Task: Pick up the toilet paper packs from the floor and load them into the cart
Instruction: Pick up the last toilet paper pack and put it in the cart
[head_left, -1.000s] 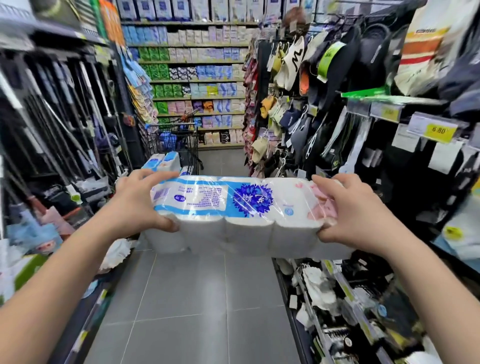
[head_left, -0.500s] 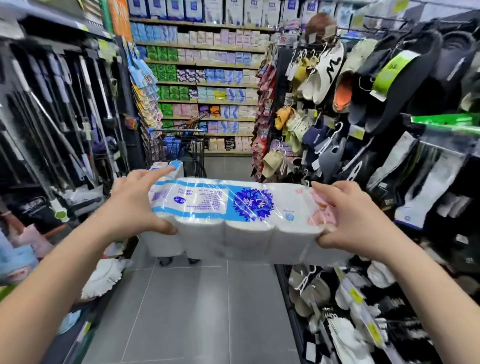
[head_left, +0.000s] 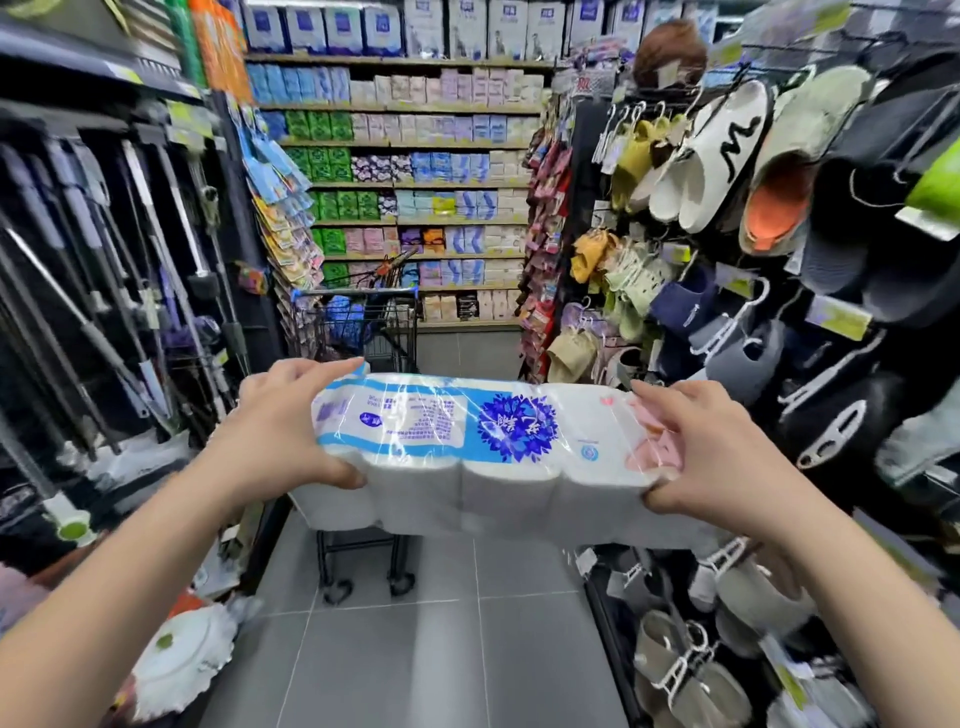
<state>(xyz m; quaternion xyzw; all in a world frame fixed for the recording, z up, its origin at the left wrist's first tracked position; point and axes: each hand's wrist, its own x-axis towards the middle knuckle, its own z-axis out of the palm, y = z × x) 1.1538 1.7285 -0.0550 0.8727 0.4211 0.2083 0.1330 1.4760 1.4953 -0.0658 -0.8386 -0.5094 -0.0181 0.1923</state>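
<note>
I hold a long white toilet paper pack (head_left: 467, 457) with a blue label and a blue flower print level in front of me at chest height. My left hand (head_left: 275, 431) grips its left end and my right hand (head_left: 711, 457) grips its right end, where the wrap is pink. Straight ahead, partly hidden behind the pack, stands a dark wire shopping cart (head_left: 363, 322) with blue packs inside; its wheels (head_left: 363, 587) show below the pack on the grey floor.
The aisle is narrow. Mops and broom handles (head_left: 104, 270) hang on the left rack, slippers (head_left: 727, 171) hang on the right rack. Shelves of tissue packs (head_left: 415, 171) close off the far end. Grey tiled floor (head_left: 415, 649) lies between me and the cart.
The view has moved forward down the aisle with the pack still in both hands. The cart is now much closer, directly behind the pack.
</note>
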